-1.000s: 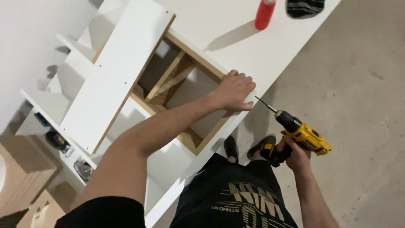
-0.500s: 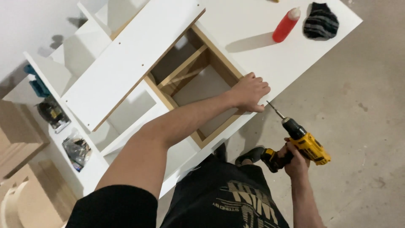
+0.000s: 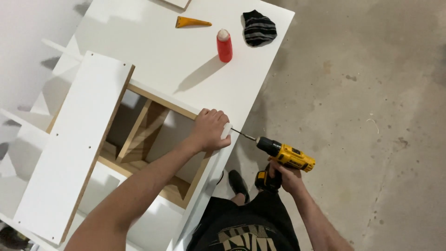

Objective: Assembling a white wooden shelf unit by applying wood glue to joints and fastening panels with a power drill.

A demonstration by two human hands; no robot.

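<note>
We have our left hand (image 3: 210, 129) clamped over the outer side panel (image 3: 211, 165) of the white cabinet carcass (image 3: 153, 139), fingers curled over its top edge and thumb down the outside face, while our right hand (image 3: 285, 176) is closed round the pistol grip of the yellow cordless drill (image 3: 281, 158), whose bit (image 3: 242, 135) points almost level at the panel's face just beside our thumb. We judge the drill to be compact but tail-heavy at its battery foot, so the handle is the only sound place to hold it. The panel looks like stiff laminated board with a raw brown edge, smooth and a little slippery on its white face, and liable to chip or split near a corner if the bit wanders. The carcass lies on a white worktable (image 3: 195, 51), with a loose white board (image 3: 76, 144) resting across its far side. Room is tight at the table's edge, where our thumb sits close to the bit. Behind the drill the concrete floor (image 3: 371, 116) gives free space. The red glue bottle (image 3: 224, 45), orange wedge (image 3: 191, 22) and striped cloth (image 3: 259, 28) stand well apart.
</note>
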